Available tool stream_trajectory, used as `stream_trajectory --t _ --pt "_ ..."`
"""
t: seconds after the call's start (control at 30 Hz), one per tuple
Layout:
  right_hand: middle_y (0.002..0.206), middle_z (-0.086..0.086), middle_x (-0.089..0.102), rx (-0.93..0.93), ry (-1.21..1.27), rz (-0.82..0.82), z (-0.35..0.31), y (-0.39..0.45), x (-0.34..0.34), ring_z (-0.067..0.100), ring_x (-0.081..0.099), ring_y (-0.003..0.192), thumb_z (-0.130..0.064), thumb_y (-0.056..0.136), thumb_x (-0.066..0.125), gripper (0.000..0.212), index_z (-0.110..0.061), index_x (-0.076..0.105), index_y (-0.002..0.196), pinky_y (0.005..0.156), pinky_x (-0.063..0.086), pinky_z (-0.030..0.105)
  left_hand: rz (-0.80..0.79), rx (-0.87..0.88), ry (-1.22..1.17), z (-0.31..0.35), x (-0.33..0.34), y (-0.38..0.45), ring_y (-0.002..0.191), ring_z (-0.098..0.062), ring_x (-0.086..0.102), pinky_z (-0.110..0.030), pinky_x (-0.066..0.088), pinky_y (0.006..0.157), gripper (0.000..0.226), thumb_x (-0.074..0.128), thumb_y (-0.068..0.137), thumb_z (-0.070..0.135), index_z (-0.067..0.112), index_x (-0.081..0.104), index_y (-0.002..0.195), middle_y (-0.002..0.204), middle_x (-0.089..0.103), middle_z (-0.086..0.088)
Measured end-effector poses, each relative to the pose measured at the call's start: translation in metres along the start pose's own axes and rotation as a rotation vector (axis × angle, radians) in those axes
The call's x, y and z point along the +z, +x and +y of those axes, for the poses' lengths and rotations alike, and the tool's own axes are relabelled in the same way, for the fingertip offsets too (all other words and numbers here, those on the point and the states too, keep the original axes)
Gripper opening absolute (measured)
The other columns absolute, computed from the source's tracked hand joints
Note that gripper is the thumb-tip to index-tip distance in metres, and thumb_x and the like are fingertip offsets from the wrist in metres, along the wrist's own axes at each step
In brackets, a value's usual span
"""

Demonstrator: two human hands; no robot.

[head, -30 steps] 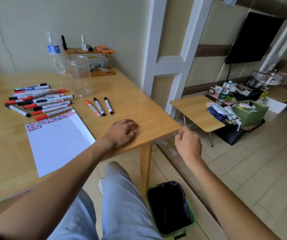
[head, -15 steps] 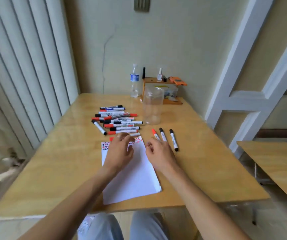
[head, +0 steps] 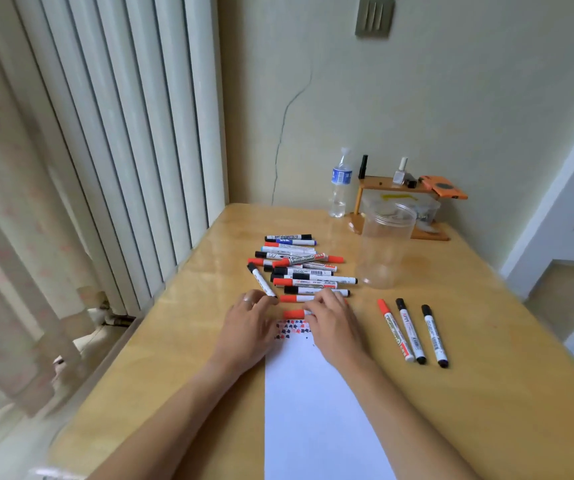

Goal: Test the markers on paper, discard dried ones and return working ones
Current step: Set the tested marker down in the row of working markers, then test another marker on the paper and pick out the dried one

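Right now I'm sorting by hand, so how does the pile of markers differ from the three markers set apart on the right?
The pile of markers is many, overlapping, mostly crosswise; the three markers lie separate, side by side, pointing toward the person. The pile sits left of the clear jar, both hands at its near edge; the three lie untouched. Both are capped red or black pens.

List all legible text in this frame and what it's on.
"WHITEBOARD" on the grey-barrelled marker with red ends, lying on top of the marker pile.
Large "W" on the marker just behind it; the rest is unreadable.
Barcode on a white marker in the pile; digits too small.
Print on the three separate markers: too small.
Blue label on the water bottle: blurred.
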State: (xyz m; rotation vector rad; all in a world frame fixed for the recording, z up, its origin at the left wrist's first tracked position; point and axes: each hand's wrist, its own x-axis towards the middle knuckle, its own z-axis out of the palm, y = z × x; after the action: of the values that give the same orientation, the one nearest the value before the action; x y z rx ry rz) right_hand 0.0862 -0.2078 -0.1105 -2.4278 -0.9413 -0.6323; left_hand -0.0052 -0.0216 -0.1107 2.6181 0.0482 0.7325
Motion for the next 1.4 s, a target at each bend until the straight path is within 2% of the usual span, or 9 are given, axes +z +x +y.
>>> stream_trajectory --t 0.13,0.23,0.37,0.5,0.8,0.97,1.13,1.23,1.4 --pt "0.109 -0.003 0.059 -0.189 -0.039 0.101 -0.003 -0.002 -0.008 0.023 0.056 0.101 -0.013 0.09 0.072 0.012 -0.017 0.067 0.1 0.09 0.047 0.039 0.005 0.082 -0.003 0.007 -0.002 0.002 0.109 -0.014 0.051 -0.034 0.043 0.088 0.04 0.046 0.098 0.046 0.031 0.058 0.133 0.116 0.057 0.009" --pt "0.109 -0.002 0.063 -0.307 -0.026 0.104 -0.011 -0.005 -0.013 0.022 0.057 0.104 -0.015 0.097 0.059 0.013 -0.015 0.065 0.109 0.106 0.046 0.044 0.008 0.157 -0.016 0.011 -0.007 -0.001 0.101 -0.014 0.05 -0.034 0.039 0.084 0.03 0.04 0.105 0.046 0.031 0.057 0.125 0.106 0.054 0.014" --pt "0.099 -0.005 0.062 -0.319 0.005 0.078 -0.017 -0.01 -0.019 0.02 0.058 0.09 -0.013 0.097 0.063 0.02 -0.019 0.067 0.116 0.079 0.051 0.034 -0.071 0.182 -0.124 0.01 -0.012 -0.002 0.094 -0.011 0.051 -0.035 0.041 0.084 0.031 0.035 0.108 0.047 0.026 0.057 0.113 0.098 0.057 0.016" --pt "0.095 -0.004 0.064 -0.318 0.042 0.064 -0.017 -0.012 -0.02 0.019 0.058 0.087 -0.029 0.098 0.062 0.02 -0.017 0.069 0.112 0.074 0.049 0.032 -0.111 0.193 -0.3 0.005 -0.01 -0.002 0.086 -0.009 0.056 -0.028 0.047 0.076 0.036 0.038 0.108 0.046 0.02 0.062 0.104 0.091 0.063 0.011" --pt "0.07 -0.004 0.051 -0.231 -0.088 0.091 -0.028 -0.013 -0.016 0.018 0.06 0.065 -0.049 0.097 0.05 0.027 -0.027 0.063 0.088 0.048 0.027 0.026 -0.015 0.202 -0.129 0.006 -0.003 -0.003 0.073 -0.02 0.046 -0.036 0.04 0.064 0.015 0.049 0.101 0.014 0.014 0.052 0.086 0.076 0.053 0.0" --pt "0.068 -0.003 0.056 -0.163 -0.135 0.05 -0.026 -0.014 -0.024 0.023 0.063 0.058 -0.062 0.098 0.045 0.034 -0.035 0.064 0.102 0.044 0.04 0.029 0.011 0.24 -0.072 0.008 -0.006 -0.003 0.076 -0.021 0.049 -0.04 0.045 0.068 0.018 0.043 0.104 0.021 0.013 0.056 0.094 0.081 0.056 0.001" --pt "0.088 -0.005 0.064 -0.039 -0.011 0.06 -0.021 -0.015 -0.028 0.021 0.063 0.074 -0.04 0.1 0.043 0.028 -0.023 0.058 0.115 0.057 0.051 0.035 0.205 -0.044 -0.092 0.002 -0.01 0.003 0.086 -0.019 0.058 -0.037 0.05 0.074 0.008 0.06 0.099 0.017 0.016 0.062 0.106 0.097 0.061 0.001" --pt "0.095 0.0 0.066 0.001 0.003 0.064 -0.021 -0.015 -0.026 0.024 0.063 0.078 -0.025 0.094 0.037 0.036 -0.02 0.051 0.127 0.06 0.055 0.039 0.108 -0.25 -0.012 -0.006 -0.007 0.009 0.1 -0.022 0.059 -0.041 0.052 0.089 0.012 0.064 0.095 0.022 0.023 0.067 0.108 0.112 0.058 0.0" --pt "0.091 -0.001 0.064 0.005 -0.017 0.099 -0.021 -0.016 -0.023 0.022 0.063 0.073 -0.023 0.092 0.041 0.032 -0.019 0.059 0.118 0.055 0.05 0.034 -0.005 -0.291 0.092 0.001 -0.003 0.011 0.117 -0.025 0.054 -0.041 0.038 0.099 0.022 0.059 0.097 0.027 0.023 0.067 0.118 0.124 0.056 -0.001"
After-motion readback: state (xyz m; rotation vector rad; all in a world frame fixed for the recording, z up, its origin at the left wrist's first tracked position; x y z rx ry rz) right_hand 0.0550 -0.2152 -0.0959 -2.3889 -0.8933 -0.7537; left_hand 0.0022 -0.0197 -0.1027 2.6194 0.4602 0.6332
